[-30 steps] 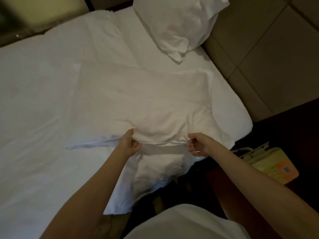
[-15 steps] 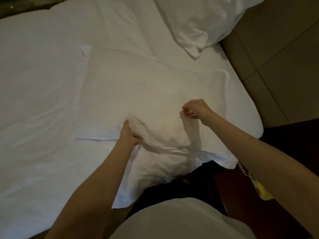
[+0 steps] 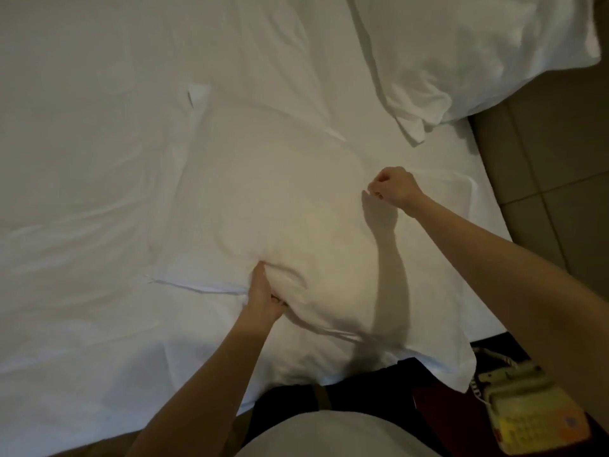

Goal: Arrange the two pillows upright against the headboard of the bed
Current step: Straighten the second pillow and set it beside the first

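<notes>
I see the near pillow (image 3: 296, 225) lying flat on the white bed (image 3: 82, 159), close to the edge by me. My left hand (image 3: 263, 295) has a tight grip on a bunch of its cover. My right hand (image 3: 393, 188) is curled shut just above it — I cannot tell if it pinches cloth. The other pillow (image 3: 461, 54) sits at the top right. A phone (image 3: 534, 413) is beside the bed.

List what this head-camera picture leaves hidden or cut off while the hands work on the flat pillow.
- Headboard: out of the head view entirely.
- Second pillow: top and right cut off by the frame edge.
- Left hand: fingertips buried in the near pillow.
- Right hand: curled; whether it pinches fabric cannot be told.
- Telephone: partly hidden by the right forearm; keys too blurred to read.
</notes>
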### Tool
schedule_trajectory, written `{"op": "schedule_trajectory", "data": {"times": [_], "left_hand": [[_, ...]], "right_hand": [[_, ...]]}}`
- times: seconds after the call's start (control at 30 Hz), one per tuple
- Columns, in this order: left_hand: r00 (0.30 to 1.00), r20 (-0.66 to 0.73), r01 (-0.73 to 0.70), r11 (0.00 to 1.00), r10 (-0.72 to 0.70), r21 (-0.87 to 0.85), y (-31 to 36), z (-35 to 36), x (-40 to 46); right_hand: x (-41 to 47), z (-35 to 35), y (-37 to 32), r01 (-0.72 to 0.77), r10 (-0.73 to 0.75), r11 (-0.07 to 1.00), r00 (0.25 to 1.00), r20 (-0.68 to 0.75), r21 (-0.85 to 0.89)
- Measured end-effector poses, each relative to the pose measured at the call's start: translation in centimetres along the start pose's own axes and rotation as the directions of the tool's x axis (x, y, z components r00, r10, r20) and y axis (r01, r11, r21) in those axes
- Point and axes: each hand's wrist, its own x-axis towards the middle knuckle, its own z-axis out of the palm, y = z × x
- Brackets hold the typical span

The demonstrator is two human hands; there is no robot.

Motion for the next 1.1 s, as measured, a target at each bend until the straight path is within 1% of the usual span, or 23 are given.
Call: {"op": "schedule_trajectory", "data": {"times": [0.07, 0.1, 0.13, 0.2, 0.27, 0.3, 0.37, 0.4, 0.47, 0.53, 0.6, 0.7, 0.77, 0.83, 0.87, 0.93, 1.03, 1.1], "left_hand": [[0.999, 0.046, 0.014, 1.000, -0.013, -0.026, -0.1, 0.0, 0.6], [0.999, 0.048, 0.025, 0.999, -0.023, -0.038, -0.1, 0.1, 1.1], [1.000, 0.019, 0.023, 0.999, -0.022, -0.046, -0.2, 0.3, 1.6], [0.991, -0.133, 0.005, 0.998, -0.012, -0.058, -0.6, 0.4, 2.8], [0.961, -0.277, -0.013, 0.999, -0.002, -0.051, -1.2, 0.5, 3.9], [0.947, -0.322, -0.024, 0.998, 0.005, -0.056, -1.6, 0.6, 4.7], [0.932, -0.362, -0.044, 0.996, 0.013, -0.076, -2.2, -0.1, 4.9], [0.925, -0.379, -0.048, 0.996, 0.017, -0.072, -2.4, 0.1, 5.6], [0.910, -0.414, -0.031, 0.999, 0.009, -0.045, -2.9, 0.0, 6.1], [0.894, -0.447, -0.019, 0.999, 0.003, -0.031, -3.3, 0.2, 6.4], [0.883, -0.470, -0.022, 0.999, 0.009, -0.023, -3.5, 0.4, 6.5], [0.884, -0.467, -0.027, 0.999, 0.006, -0.038, -3.7, 0.7, 6.2], [0.901, -0.434, -0.057, 0.996, 0.024, -0.063, -4.0, 1.0, 5.7], [0.929, -0.364, -0.108, 0.990, 0.069, -0.087, -4.3, 1.4, 5.0], [0.942, -0.320, -0.136, 0.986, 0.099, -0.093, -4.3, 1.7, 4.6], [0.952, -0.272, -0.171, 0.980, 0.139, -0.098, -4.2, 2.4, 3.5], [0.941, -0.307, -0.187, 0.975, 0.144, -0.117, -3.8, 3.2, 2.4], [0.946, -0.282, -0.209, 0.966, 0.161, -0.151, -4.2, 3.4, 0.7]], "right_hand": [[2.4, -0.1, 0.1, -0.016, 0.015, 0.999, 0.999, -0.045, -0.038], [3.8, 0.0, 0.1, -0.025, 0.021, 0.998, 0.998, -0.055, -0.059], [5.1, 0.1, 0.1, -0.029, 0.024, 0.996, 0.998, -0.056, -0.087], [7.5, 0.6, 0.2, -0.022, 0.018, 0.985, 1.000, -0.023, -0.174], [9.9, 0.7, 0.5, 0.006, -0.006, 0.963, 1.000, 0.002, -0.270], [11.4, 0.5, 0.7, 0.025, -0.012, 0.946, 0.999, 0.044, -0.323], [12.6, 0.2, 1.1, 0.055, 0.018, 0.930, 0.981, 0.194, -0.363], [13.9, 0.0, 1.4, 0.051, 0.048, 0.940, 0.959, 0.279, -0.338], [14.6, 0.0, 2.1, 0.005, 0.092, 0.975, 0.902, 0.421, -0.223], [14.6, 0.5, 3.3, -0.023, 0.084, 0.991, 0.872, 0.483, -0.130], [14.3, 0.8, 4.2, -0.002, 0.052, 0.994, 0.878, 0.475, -0.106], [14.0, 0.6, 5.0, 0.015, 0.055, 0.987, 0.905, 0.423, -0.162], [13.5, 0.5, 5.1, 0.064, 0.024, 0.980, 0.903, 0.429, -0.191], [12.3, 0.2, 4.8, 0.114, -0.016, 0.973, 0.900, 0.435, -0.200], [11.8, -0.1, 4.5, 0.131, -0.035, 0.970, 0.909, 0.416, -0.203], [10.2, -0.9, 4.0, 0.174, -0.098, 0.964, 0.936, 0.338, -0.202], [7.2, -2.5, 3.2, 0.243, -0.202, 0.957, 0.951, 0.232, -0.162], [4.0, -4.0, 2.7, 0.290, -0.266, 0.945, 0.950, 0.161, -0.151]]}}
